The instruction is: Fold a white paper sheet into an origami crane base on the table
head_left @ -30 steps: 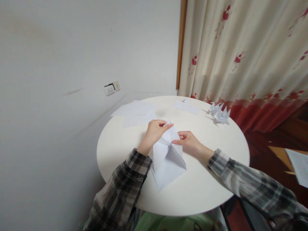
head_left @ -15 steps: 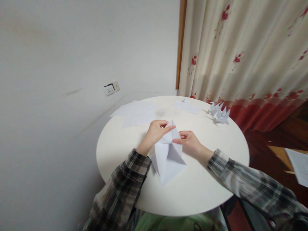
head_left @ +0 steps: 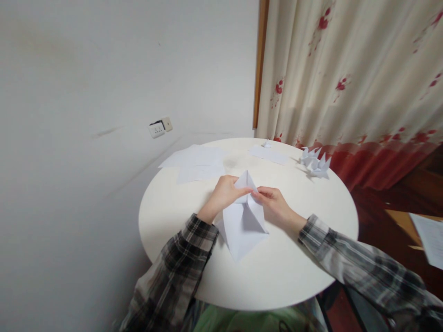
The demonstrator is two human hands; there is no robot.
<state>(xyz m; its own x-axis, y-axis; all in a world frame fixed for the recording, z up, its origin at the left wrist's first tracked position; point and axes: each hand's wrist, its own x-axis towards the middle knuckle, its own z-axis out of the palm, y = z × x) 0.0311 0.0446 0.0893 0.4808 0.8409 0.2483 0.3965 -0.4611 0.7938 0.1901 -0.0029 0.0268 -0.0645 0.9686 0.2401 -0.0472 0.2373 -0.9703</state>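
A partly folded white paper (head_left: 243,223) lies on the round white table (head_left: 297,258) in front of me, its point aimed toward me. My left hand (head_left: 224,193) pinches the paper's upper left flap. My right hand (head_left: 273,203) pinches the upper right flap. The fingertips of both hands meet near the paper's top peak. Both sleeves are plaid.
Flat white sheets (head_left: 195,162) lie at the table's far left, another sheet (head_left: 269,154) at the far middle. Two folded paper cranes (head_left: 315,162) stand at the far right. A flowered curtain (head_left: 346,74) hangs behind; a wall socket (head_left: 160,127) is on the left wall.
Both hands have drawn closer together at the paper's top, bringing the side flaps inward. The paper's near point has slid slightly away from me.
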